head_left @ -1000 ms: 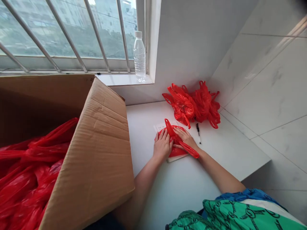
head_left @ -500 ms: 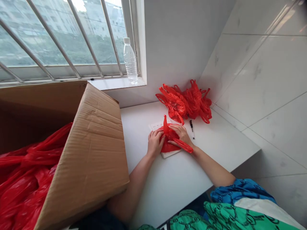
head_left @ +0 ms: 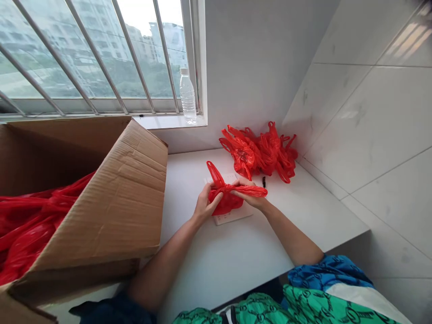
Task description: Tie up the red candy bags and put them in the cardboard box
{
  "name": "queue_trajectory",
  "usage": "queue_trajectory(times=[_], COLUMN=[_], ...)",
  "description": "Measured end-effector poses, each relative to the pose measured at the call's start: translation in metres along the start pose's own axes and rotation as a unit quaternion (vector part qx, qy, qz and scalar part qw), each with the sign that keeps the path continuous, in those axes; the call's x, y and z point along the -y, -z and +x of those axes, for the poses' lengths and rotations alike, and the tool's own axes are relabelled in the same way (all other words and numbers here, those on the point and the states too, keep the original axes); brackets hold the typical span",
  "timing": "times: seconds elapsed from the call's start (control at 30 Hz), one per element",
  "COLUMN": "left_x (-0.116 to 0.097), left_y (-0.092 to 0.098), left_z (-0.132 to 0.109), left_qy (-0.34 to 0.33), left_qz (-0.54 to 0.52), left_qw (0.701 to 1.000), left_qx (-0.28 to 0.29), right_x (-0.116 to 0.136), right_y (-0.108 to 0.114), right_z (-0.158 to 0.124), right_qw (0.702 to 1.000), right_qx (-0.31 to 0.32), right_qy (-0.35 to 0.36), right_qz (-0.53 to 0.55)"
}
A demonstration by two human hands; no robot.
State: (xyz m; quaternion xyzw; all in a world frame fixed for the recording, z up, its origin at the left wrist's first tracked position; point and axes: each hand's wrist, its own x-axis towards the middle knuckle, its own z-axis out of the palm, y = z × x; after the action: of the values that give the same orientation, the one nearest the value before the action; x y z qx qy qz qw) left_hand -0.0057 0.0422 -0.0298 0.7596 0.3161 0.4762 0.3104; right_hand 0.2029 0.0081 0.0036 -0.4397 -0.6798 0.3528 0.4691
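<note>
The red plastic bag [head_left: 225, 201] is held bunched just above a white pad [head_left: 232, 218] that lies on the desk [head_left: 236, 263], near the middle of the head view. The left hand [head_left: 203, 207] is closed on the bag's 9 o'clock side, with thumb and fingers pinching the gathered film. The right hand [head_left: 250, 198] is curled round the 3 o'clock side, where one handle loop is drawn flat across it. The other loop stands up at 11 o'clock.

The bag looks like thin film. It is probably almost weightless, limp and a little slick, and likely to spring open again unless pinned. The handle loops or the tightly gathered body seem the surest places to grip. A hard pull on a loop could stretch it.

At 1 o'clock from the bag, a pile of red bags [head_left: 261, 153] sits against the wall, with a black pen [head_left: 263, 182] just in front of it. At 9 o'clock stands an open cardboard box [head_left: 111, 202] holding more red bags [head_left: 27, 220]. A water bottle [head_left: 187, 95] stands on the windowsill at 11 o'clock.
</note>
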Motion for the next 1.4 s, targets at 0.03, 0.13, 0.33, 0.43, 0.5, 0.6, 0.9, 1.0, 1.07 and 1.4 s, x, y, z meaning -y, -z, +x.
queue_trajectory(times=[0.03, 0.13, 0.33, 0.43, 0.5, 0.6, 0.9, 1.0, 1.07, 1.4], left_x=[-0.003, -0.01, -0.002, 0.007, 0.008, -0.007, -0.091, -0.126, -0.161, -0.304], left_y=[0.001, 0.003, 0.004, 0.003, 0.004, 0.011, 0.01, 0.017, 0.033, 0.199], left_z=[0.0, 0.0, 0.0, 0.0, 0.0, 0.002, -0.001, -0.009, -0.018, -0.049], left_qy=[0.009, 0.074, 0.157, 0.182, 0.192, 0.15, -0.03, 0.019, 0.025, 0.142], left_qz=[-0.021, -0.056, -0.058, -0.069, -0.075, -0.049, 0.358, 0.363, 0.34, 0.3], left_qw=[1.0, 0.995, 0.981, 0.973, 0.967, 0.96, 0.924, 0.911, 0.921, 0.919], left_qx=[0.001, -0.024, -0.095, -0.121, -0.152, -0.232, 0.13, 0.195, 0.188, -0.213], right_x=[0.001, 0.005, -0.001, -0.01, -0.014, -0.012, 0.007, -0.004, -0.015, -0.03], right_y=[-0.001, -0.004, 0.001, 0.004, 0.005, 0.006, 0.003, 0.007, 0.011, -0.002], right_z=[0.0, -0.003, -0.006, -0.007, -0.008, -0.011, -0.032, -0.043, -0.048, -0.05], right_qw=[1.0, 0.999, 1.0, 0.998, 0.997, 0.996, 0.995, 0.985, 0.977, 0.991], right_qx=[0.003, 0.014, 0.006, -0.018, -0.041, -0.058, -0.001, -0.012, -0.034, -0.008], right_qy=[0.006, 0.018, -0.003, -0.044, -0.061, -0.062, -0.023, -0.037, -0.047, -0.126], right_qz=[-0.009, -0.022, 0.011, 0.032, 0.035, 0.038, 0.101, 0.17, 0.207, 0.035])
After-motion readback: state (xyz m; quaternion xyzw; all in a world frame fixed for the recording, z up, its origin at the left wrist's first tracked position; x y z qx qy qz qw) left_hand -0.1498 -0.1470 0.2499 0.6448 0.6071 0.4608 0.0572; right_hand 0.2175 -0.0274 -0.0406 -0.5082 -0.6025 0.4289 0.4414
